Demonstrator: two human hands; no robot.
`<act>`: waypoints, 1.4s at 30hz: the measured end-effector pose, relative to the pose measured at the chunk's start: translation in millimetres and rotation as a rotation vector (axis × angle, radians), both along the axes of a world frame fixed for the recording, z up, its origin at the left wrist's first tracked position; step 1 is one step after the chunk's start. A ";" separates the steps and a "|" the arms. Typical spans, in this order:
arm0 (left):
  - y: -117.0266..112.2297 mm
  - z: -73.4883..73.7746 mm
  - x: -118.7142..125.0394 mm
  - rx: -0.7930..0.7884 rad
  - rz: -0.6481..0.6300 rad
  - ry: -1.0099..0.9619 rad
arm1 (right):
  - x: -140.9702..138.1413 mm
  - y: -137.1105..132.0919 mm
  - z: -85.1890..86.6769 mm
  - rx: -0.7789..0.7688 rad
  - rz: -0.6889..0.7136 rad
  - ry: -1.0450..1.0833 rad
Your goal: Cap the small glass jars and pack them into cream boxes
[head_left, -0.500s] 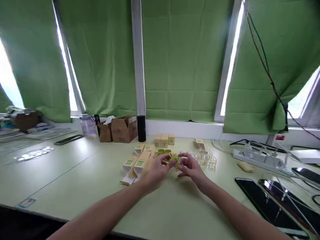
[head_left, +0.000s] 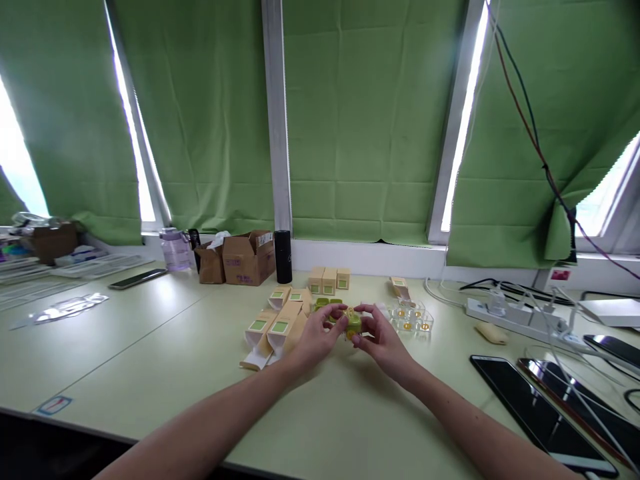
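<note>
Between my hands is a small clear jar with a green lid (head_left: 353,323), yellow at its base and with a pale yellow loop on top. My left hand (head_left: 321,335) pinches it from the left. On the other side, the fingers of my right hand (head_left: 384,343) curl around the jar. Behind my left hand lie several green lids (head_left: 327,303), partly hidden. To the right of my right hand stand several clear square jars (head_left: 409,325) with yellow bottoms. Small tan cartons with green labels (head_left: 280,328) lie left of my left hand, some with open flaps.
Upright small cartons (head_left: 329,280) stand farther back, near a black cylinder (head_left: 283,257) and brown cardboard boxes (head_left: 249,259). A flattened carton (head_left: 400,288) lies behind the jars. At right are a power strip (head_left: 525,323), cables, a sponge-like pad (head_left: 491,333) and phones (head_left: 530,400).
The green lid now sits level and upright on the clear jar between my hands; before, it looked tilted. My right hand has shifted slightly left and my fingers have closed in.
</note>
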State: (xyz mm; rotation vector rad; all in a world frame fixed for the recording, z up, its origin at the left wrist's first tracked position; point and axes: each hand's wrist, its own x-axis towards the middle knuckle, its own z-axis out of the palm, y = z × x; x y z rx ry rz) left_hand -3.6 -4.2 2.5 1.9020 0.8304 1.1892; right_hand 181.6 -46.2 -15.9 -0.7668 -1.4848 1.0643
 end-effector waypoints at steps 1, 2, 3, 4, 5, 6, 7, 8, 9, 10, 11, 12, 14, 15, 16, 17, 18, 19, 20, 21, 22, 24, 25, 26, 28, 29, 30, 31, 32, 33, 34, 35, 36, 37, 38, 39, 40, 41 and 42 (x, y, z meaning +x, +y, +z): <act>-0.8 0.7 0.0 -0.008 -0.012 -0.023 | -0.1 -0.3 0.9 0.002 0.007 0.014; -1.6 1.3 0.0 -0.014 -0.019 -0.046 | -0.4 -0.6 1.6 0.003 0.012 0.027; -2.4 1.9 -0.1 -0.019 -0.022 -0.066 | -0.6 -0.6 2.1 0.005 0.014 0.042; -3.2 2.5 -0.2 -0.023 -0.024 -0.082 | -0.9 -0.5 2.4 0.005 0.014 0.057; -3.9 3.1 -0.3 -0.024 -0.024 -0.095 | -1.0 -0.2 2.6 0.004 0.015 0.076; -4.6 3.6 -0.5 -0.023 -0.023 -0.105 | -1.1 0.2 2.7 -0.001 0.019 0.099; -5.3 4.1 -0.6 -0.020 -0.022 -0.113 | -0.9 0.6 2.8 -0.011 0.027 0.131; -5.8 4.4 -0.7 -0.018 -0.022 -0.121 | -0.6 1.0 3.0 -0.029 0.041 0.175; -6.2 4.7 -0.8 -0.015 -0.022 -0.129 | 0.0 1.1 3.6 -0.054 0.061 0.230; -6.5 4.8 -0.7 -0.013 -0.024 -0.137 | 0.7 1.1 4.5 -0.085 0.087 0.293; -6.5 4.7 -0.6 -0.013 -0.028 -0.144 | 1.6 0.8 5.8 -0.120 0.120 0.359; -6.4 4.5 -0.4 -0.014 -0.035 -0.148 | 2.5 0.3 7.5 -0.155 0.158 0.421; -5.8 3.9 0.0 -0.015 -0.049 -0.147 | 4.2 -1.1 11.4 -0.213 0.235 0.519; -5.5 3.5 0.2 -0.015 -0.054 -0.144 | 4.9 -1.7 13.3 -0.233 0.265 0.556; -5.1 3.0 0.3 -0.015 -0.058 -0.139 | 5.5 -2.1 15.0 -0.248 0.288 0.586; -4.8 2.7 0.4 -0.013 -0.060 -0.135 | 6.0 -2.3 16.2 -0.258 0.303 0.610; -4.6 2.3 0.4 -0.012 -0.061 -0.131 | 6.4 -2.3 17.0 -0.264 0.311 0.629; -4.6 2.1 0.5 -0.011 -0.062 -0.127 | 6.6 -2.0 17.3 -0.266 0.314 0.643; -4.6 1.9 0.5 -0.008 -0.063 -0.123 | 6.8 -1.6 17.3 -0.266 0.315 0.652; -4.8 1.8 0.6 -0.004 -0.065 -0.120 | 6.9 -1.2 17.1 -0.263 0.314 0.658; -5.0 1.8 0.7 0.000 -0.067 -0.118 | 6.9 -0.7 16.7 -0.260 0.312 0.660; -5.5 2.0 1.0 0.008 -0.070 -0.117 | 6.7 -0.2 16.3 -0.258 0.312 0.657; -5.6 2.2 1.1 0.011 -0.069 -0.116 | 6.6 -0.2 16.3 -0.259 0.311 0.652; -5.6 2.3 1.1 0.014 -0.069 -0.112 | 6.5 -0.4 16.5 -0.259 0.310 0.647; -5.3 2.3 1.2 0.019 -0.061 -0.101 | 6.3 -1.3 17.1 -0.256 0.303 0.630; -4.9 2.1 1.1 0.021 -0.057 -0.093 | 6.2 -2.0 17.4 -0.253 0.289 0.618; -4.3 1.7 1.0 0.023 -0.052 -0.087 | 6.2 -2.8 17.6 -0.249 0.267 0.604; -3.8 1.2 0.9 0.025 -0.046 -0.083 | 6.2 -3.6 17.7 -0.245 0.238 0.585; -3.1 0.4 0.8 0.025 -0.038 -0.080 | 6.3 -4.4 17.6 -0.239 0.204 0.561; -2.5 -0.5 0.6 0.024 -0.030 -0.076 | 6.4 -5.0 17.3 -0.231 0.168 0.533; -2.0 -1.4 0.4 0.020 -0.026 -0.072 | 6.6 -5.5 16.8 -0.220 0.134 0.501; -1.7 -2.4 0.2 0.013 -0.027 -0.070 | 6.7 -5.8 16.2 -0.205 0.102 0.465; -1.5 -3.4 -0.2 0.004 -0.031 -0.066 | 6.8 -5.8 15.6 -0.187 0.070 0.428; -1.5 -4.3 -0.5 -0.002 -0.039 -0.058 | 6.8 -5.5 14.8 -0.165 0.038 0.394; -1.7 -5.0 -0.9 0.000 -0.049 -0.047 | 6.7 -5.1 14.1 -0.141 0.008 0.362; -2.0 -5.6 -1.3 0.010 -0.060 -0.034 | 6.6 -4.6 13.3 -0.117 -0.016 0.335; -2.3 -6.1 -1.5 0.023 -0.069 -0.018 | 6.3 -3.9 12.6 -0.096 -0.035 0.313; -2.7 -6.4 -1.5 0.039 -0.076 -0.002 | 5.8 -3.3 11.7 -0.077 -0.049 0.295; -2.9 -6.5 -1.3 0.053 -0.081 0.012 | 5.3 -2.7 10.9 -0.061 -0.060 0.279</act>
